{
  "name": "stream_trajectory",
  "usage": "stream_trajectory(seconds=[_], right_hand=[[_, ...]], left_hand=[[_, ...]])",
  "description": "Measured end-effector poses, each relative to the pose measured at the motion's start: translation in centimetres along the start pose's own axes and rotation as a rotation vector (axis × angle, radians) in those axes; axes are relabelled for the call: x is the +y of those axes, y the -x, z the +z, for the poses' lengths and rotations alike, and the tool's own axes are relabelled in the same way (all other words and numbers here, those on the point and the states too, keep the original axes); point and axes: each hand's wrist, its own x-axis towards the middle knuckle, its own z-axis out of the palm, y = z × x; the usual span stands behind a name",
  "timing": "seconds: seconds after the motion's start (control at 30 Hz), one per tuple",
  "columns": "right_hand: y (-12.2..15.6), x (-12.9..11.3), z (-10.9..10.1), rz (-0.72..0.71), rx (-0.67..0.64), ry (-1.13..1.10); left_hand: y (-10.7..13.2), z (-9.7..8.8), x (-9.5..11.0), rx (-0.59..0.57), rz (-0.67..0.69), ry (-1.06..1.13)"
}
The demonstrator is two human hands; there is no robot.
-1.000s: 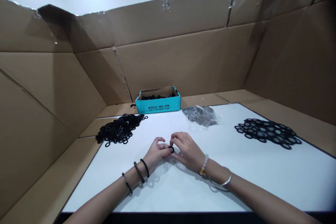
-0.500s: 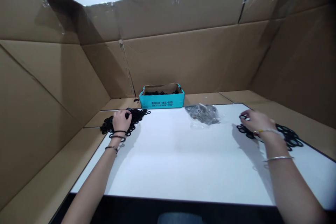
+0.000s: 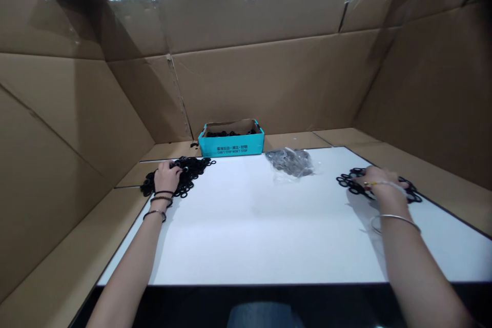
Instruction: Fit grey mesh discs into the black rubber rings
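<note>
"Where are the black rings (image 3: 183, 195)?"

"One heap (image 3: 192, 168) is at my left hand (image 3: 166, 178), a flatter spread (image 3: 356, 187) under my right hand (image 3: 380, 179). My hands are far apart, fingers down among them; I can't tell if either pinches one."

"What's around?"

"A plastic bag (image 3: 290, 162) and blue box (image 3: 232, 147), further back, between both."

"Room?"

"White tabletop (image 3: 246, 225) stretches between my hands to its near edge; cardboard walls (image 3: 261, 84) rise behind and at both sides."

Left of the blue box (image 3: 231, 149), the left hand (image 3: 166, 177) touches a pile of black rings (image 3: 191, 170); to the box's right lie a plastic bag (image 3: 290, 162) and, farther out, a second ring pile (image 3: 356, 187) under the right hand (image 3: 378, 180).
</note>
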Motion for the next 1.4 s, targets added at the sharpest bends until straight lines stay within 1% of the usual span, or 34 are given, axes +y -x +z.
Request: stream_trajectory(seconds=[0.07, 0.1, 0.17, 0.23, 0.3, 0.37, 0.4, 0.43, 0.5, 0.6, 0.67, 0.77, 0.87, 0.9, 1.0, 1.03, 1.07, 1.17, 1.23, 1.3, 1.4], right_hand=[[0.6, -1.2, -0.5, 0.101, 0.039, 0.048], [0.9, -1.9, -0.9, 0.126, 0.053, 0.064], [1.5, -3.8, -1.7, 0.088, 0.091, 0.062], [2.2, -6.0, -2.3, 0.005, 0.114, 0.048], [3.0, -8.3, -2.3, -0.144, 0.083, 0.020], [3.9, -10.6, -1.7, -0.306, 0.000, -0.006], [4.4, -11.6, -1.2, -0.362, -0.045, -0.010], [4.7, -12.5, -0.6, -0.403, -0.087, -0.009], [5.1, -13.8, 0.5, -0.439, -0.149, 0.006], [5.0, -14.9, 1.7, -0.443, -0.208, 0.038], [4.7, -15.1, 2.2, -0.439, -0.238, 0.054], [4.4, -15.3, 2.7, -0.424, -0.273, 0.061], [4.3, -15.4, 3.1, -0.394, -0.282, 0.039], [4.4, -15.4, 3.2, -0.386, -0.279, 0.022], [4.6, -15.4, 2.9, -0.366, -0.254, -0.063], [4.6, -15.3, 2.7, -0.361, -0.242, -0.103], [4.7, -15.4, 2.4, -0.357, -0.228, -0.149], [5.1, -15.7, 1.3, -0.348, -0.193, -0.319], [5.7, -16.4, 0.8, -0.348, -0.214, -0.460], [6.9, -17.4, 0.6, -0.368, -0.298, -0.622], [9.6, -19.0, 0.6, -0.439, -0.484, -0.879]], left_hand=[[0.0, 0.1, -0.1, 0.026, 0.009, 0.024], [-0.1, 0.1, -0.1, 0.047, 0.007, 0.041], [-0.2, 0.1, -0.1, 0.096, -0.010, 0.083], [-0.2, 0.0, 0.1, 0.150, -0.043, 0.134], [-0.3, -0.4, 0.6, 0.193, -0.078, 0.193], [-0.2, -0.8, 1.3, 0.206, -0.103, 0.265], [-0.2, -1.0, 1.7, 0.200, -0.113, 0.307], [-0.1, -1.2, 2.3, 0.188, -0.125, 0.353], [0.0, -1.3, 3.4, 0.153, -0.162, 0.458], [0.4, -1.1, 5.7, 0.071, -0.264, 0.661], [0.7, -0.8, 7.5, -0.021, -0.365, 0.832], [1.6, -0.9, 10.5, -0.232, -0.505, 1.100], [3.0, -1.5, 12.9, -0.441, -0.603, 1.315], [3.4, -1.7, 13.6, -0.511, -0.676, 1.410], [4.6, -2.4, 14.9, -0.703, -0.948, 1.657], [4.8, -2.6, 15.2, -0.738, -1.009, 1.694], [5.0, -2.7, 15.4, -0.751, -1.038, 1.700], [5.5, -2.6, 15.9, -0.741, -1.071, 1.699], [5.8, -2.5, 16.1, -0.748, -1.082, 1.700], [6.2, -2.5, 16.4, -0.774, -1.092, 1.707], [6.8, -2.6, 16.9, -0.810, -1.105, 1.710]])
